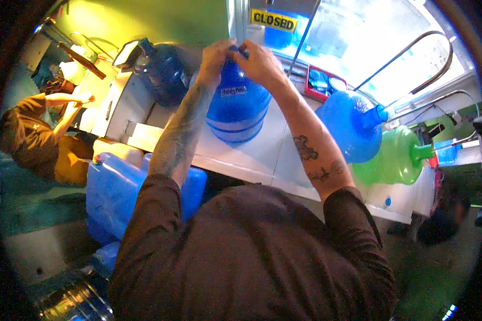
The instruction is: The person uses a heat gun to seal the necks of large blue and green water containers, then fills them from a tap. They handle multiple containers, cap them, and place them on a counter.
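Note:
Upright on the white counter (pixel 283 154) in front of me stands a large blue plastic water jug (pixel 241 106) with a label on its shoulder. Both my hands are at its neck, around a dark cap (pixel 236 49). My left hand (pixel 217 58) grips the neck area from the left. From the right, my right hand (pixel 257 60) has its thumb and fingers on the cap. The fingertips partly hide the cap, so how it sits on the neck is hard to tell. A light blue jug (pixel 347 124) lies tilted right of my right forearm.
A green jug (pixel 397 158) is beyond the light blue one. A dark jug (pixel 162 74) stands left of my hands. Behind is a red basket (pixel 314 93) of small items. Blue containers (pixel 114 192) are at lower left, near another person (pixel 34 140); another person (pixel 442 226) is low at right.

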`<state>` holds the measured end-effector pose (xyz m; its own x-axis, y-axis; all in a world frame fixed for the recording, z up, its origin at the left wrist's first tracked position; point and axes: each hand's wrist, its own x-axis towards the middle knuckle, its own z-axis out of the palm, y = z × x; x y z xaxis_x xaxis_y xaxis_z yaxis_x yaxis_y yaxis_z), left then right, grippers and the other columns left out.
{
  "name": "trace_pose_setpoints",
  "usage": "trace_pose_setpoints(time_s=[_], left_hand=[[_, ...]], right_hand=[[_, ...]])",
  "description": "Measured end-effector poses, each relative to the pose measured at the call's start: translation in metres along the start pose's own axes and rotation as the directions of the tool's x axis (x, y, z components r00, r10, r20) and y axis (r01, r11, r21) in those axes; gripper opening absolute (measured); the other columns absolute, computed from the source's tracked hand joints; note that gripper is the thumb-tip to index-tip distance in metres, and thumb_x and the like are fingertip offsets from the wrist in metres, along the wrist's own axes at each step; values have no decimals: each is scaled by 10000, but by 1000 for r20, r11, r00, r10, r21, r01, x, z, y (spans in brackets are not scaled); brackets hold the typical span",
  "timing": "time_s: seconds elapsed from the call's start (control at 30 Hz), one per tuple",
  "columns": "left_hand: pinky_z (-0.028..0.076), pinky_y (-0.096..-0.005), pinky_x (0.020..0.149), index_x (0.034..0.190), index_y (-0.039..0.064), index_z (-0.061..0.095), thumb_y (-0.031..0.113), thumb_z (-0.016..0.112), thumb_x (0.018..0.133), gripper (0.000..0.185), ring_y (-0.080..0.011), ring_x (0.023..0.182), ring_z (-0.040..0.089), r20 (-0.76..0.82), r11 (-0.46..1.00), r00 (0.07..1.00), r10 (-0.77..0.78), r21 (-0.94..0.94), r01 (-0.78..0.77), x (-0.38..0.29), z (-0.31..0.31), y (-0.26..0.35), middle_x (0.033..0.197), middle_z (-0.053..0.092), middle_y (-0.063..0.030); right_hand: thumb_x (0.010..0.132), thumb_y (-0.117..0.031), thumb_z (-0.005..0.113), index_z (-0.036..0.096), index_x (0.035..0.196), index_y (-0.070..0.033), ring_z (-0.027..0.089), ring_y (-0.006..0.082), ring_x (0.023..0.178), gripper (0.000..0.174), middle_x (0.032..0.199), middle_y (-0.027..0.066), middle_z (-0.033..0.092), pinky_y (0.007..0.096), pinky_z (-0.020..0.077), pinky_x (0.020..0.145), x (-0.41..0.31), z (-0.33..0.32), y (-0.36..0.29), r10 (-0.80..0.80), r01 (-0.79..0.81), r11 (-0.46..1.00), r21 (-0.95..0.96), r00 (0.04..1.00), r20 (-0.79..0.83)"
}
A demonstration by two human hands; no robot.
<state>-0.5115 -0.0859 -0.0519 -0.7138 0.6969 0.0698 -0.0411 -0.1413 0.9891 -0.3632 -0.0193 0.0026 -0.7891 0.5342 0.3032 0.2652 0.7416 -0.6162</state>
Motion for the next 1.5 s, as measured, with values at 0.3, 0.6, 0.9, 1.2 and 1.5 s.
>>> trace_pose_setpoints(time_s=[0.3, 0.6, 0.9, 1.2, 1.5], left_hand=[[497, -420, 1012, 1349, 107, 588, 545, 773, 855, 685, -321, 1139, 656, 362, 804, 928, 92, 523, -284, -26, -36, -24, 1222, 687, -149], [505, -450, 1003, 1227, 43, 657, 490, 881, 744, 695, -352, 1084, 674, 236, 437, 757, 609, 697, -569, -131, 20, -28, 1145, 703, -183], [553, -336, 879, 1343, 63, 549, 427, 617, 1021, 491, -194, 1062, 648, -485, 984, 874, -38, -168, -51, -94, -165, -63, 1234, 646, -84], [543, -376, 951, 1388, 49, 542, 495, 528, 1041, 565, -233, 1131, 640, 24, 522, 953, -301, -833, 185, -131, -115, -224, 1295, 633, -117], [529, -403, 988, 1409, 45, 530, 524, 516, 1032, 610, -255, 1164, 628, 154, 422, 946, -285, -866, 268, -108, -68, -245, 1332, 619, -129]], right_hand=[[939, -332, 692, 602, 961, -14, 644, 337, 722, 331, 781, 188, 654, 449, 500, 680, -88, -25, 50, -24, 56, 953, 297, 994, -111], [901, -304, 762, 569, 1140, 7, 606, 363, 968, 437, 1032, 205, 620, 455, 500, 825, -397, 151, 257, 503, -474, 863, -173, 832, 232], [1078, -391, 486, 391, 1511, 6, 444, 317, 1404, 594, 1508, 229, 470, 421, 399, 1119, -286, 68, 216, 413, -381, 890, 249, 906, -89], [1007, -399, 612, 596, 1369, -35, 575, 372, 1253, 514, 1364, 198, 587, 447, 458, 1049, -133, -54, 8, -55, 52, 997, -53, 997, -50], [933, -440, 694, 618, 1349, -51, 557, 378, 1269, 575, 1407, 174, 544, 472, 456, 1057, -92, -53, -60, -224, 234, 963, -131, 971, 88]])
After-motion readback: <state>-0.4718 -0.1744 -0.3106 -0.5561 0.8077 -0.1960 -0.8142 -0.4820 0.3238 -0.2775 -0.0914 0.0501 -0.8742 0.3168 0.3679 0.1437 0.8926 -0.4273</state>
